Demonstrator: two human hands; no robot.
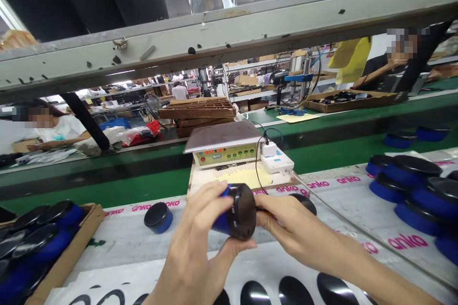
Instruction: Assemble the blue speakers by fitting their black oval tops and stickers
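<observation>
My left hand [195, 233] is wrapped round a short, round device [241, 212] with a blue body and a black end marked ON and OFF, tilted above the bench. At its right side, my right hand [282, 219] is closed with the fingers pinched against the device. A thin black cable [256, 171] drops from a white adapter [269, 149] to these fingers; its end is hidden by them. Another blue-and-black device [158, 218] stands left of my hands. Behind my right wrist, a black round top [304, 203] partly shows.
A control box [227, 152] with red digits stands behind my hands. Blue-and-black devices fill a cardboard tray [71, 259] at left and lie stacked [411, 167] at right. Black oval pieces [295, 290] lie in front. A grey cord [358, 226] crosses the bench; a shelf beam [229, 33] spans overhead.
</observation>
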